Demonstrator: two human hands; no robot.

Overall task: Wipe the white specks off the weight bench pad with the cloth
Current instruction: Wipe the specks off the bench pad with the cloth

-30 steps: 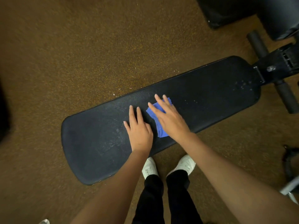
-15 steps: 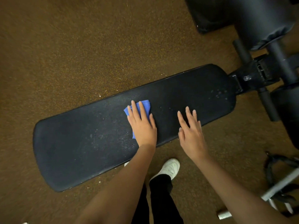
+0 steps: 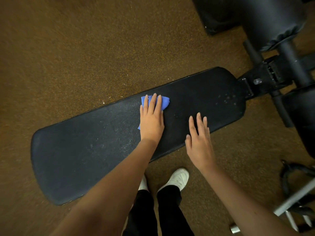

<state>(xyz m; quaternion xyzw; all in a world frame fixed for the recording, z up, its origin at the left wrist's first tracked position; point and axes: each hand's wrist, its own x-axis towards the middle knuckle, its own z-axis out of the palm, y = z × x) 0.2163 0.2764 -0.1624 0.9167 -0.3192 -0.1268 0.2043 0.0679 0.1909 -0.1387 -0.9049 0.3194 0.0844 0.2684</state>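
Left hand (image 3: 151, 120) presses the blue cloth (image 3: 164, 102) flat, fingers straight; right hand (image 3: 199, 142) hovers open. The white specks (image 3: 226, 99) far right on the weight bench pad (image 3: 85, 150) could get missed, or brushed onto the floor (image 3: 85, 57).

A gym: padded weight bench (image 3: 119, 142), speckled rubber floor (image 3: 76, 57), black equipment frame (image 3: 272, 77).

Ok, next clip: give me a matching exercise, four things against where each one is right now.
Things:
1. cloth
2. left hand
3. right hand
4. white specks

Places:
A. flat over the pad's near edge, nothing under it
B. clustered near the pad's frame end
C. under straight fingers at the pad's far edge
D. pressing on the blue fabric

Pairs: 1-C, 2-D, 3-A, 4-B
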